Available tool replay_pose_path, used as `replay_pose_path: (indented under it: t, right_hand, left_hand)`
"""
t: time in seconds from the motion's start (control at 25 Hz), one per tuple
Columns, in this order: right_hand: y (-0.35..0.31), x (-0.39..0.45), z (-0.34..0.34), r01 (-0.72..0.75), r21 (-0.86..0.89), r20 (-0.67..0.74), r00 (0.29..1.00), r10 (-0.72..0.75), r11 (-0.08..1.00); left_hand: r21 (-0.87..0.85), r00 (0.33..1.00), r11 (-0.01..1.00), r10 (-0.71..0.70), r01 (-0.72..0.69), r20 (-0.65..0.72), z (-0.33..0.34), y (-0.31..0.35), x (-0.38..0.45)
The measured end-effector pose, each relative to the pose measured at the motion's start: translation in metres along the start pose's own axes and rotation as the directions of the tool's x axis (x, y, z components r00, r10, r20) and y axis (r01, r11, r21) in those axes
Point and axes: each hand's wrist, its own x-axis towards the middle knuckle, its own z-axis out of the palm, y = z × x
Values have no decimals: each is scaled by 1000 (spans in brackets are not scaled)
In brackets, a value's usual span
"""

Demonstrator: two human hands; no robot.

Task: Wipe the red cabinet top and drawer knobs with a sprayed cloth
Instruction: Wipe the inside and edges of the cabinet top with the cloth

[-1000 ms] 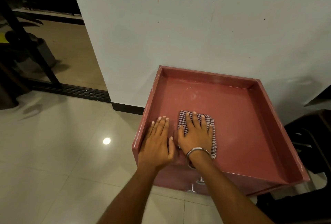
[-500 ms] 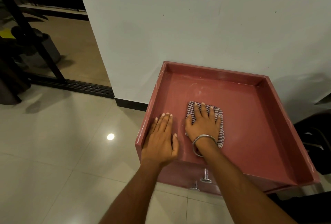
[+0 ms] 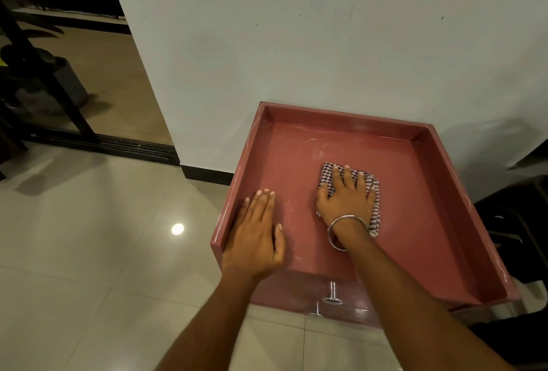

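A red cabinet top (image 3: pixel 415 207) with a raised rim on three sides stands against a white wall. My right hand (image 3: pixel 345 197), with a metal bangle at the wrist, presses flat on a folded checked cloth (image 3: pixel 374 207) near the middle of the top. My left hand (image 3: pixel 256 234) lies flat, fingers together, on the top's front left corner beside the left rim, holding nothing. Two metal drawer knobs (image 3: pixel 332 293) stick out of the cabinet front below, between my forearms.
Glossy beige floor tiles (image 3: pixel 89 252) spread to the left. A dark doorway with a black sliding track (image 3: pixel 118 145) and a potted plant (image 3: pixel 44 74) lies at the far left. Dark furniture (image 3: pixel 516 222) stands close to the cabinet's right side.
My right hand has slid the cloth to the right and a little farther back on the top. My left hand has stayed at the front left corner.
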Motion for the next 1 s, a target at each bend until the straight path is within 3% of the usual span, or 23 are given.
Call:
replay_pose_path:
  t: [0.28,0.44,0.6,0.84,1.0]
  right_hand:
    - [-32,9,9,153,19,34,987,-154,988]
    - [0,26,3,80,-6,13,997,-80,997]
    - [-13,29,6,26,5,-1,1000,-26,1000]
    - [-44,36,13,156,36,32,987,-157,987]
    - [-16,54,8,113,15,-2,994,-113,993]
  left_hand:
    - [-4,1000,1000,-10,10,26,1,-2,0]
    - [-6,1000,1000,-19,19,5,0,-1,-1]
    - [5,1000,1000,-16,16,7,1,-1,0]
    - [-1,1000,1000,-14,14,6,2,-2,0]
    - [-5,1000,1000,-18,18,11,2,-2,0]
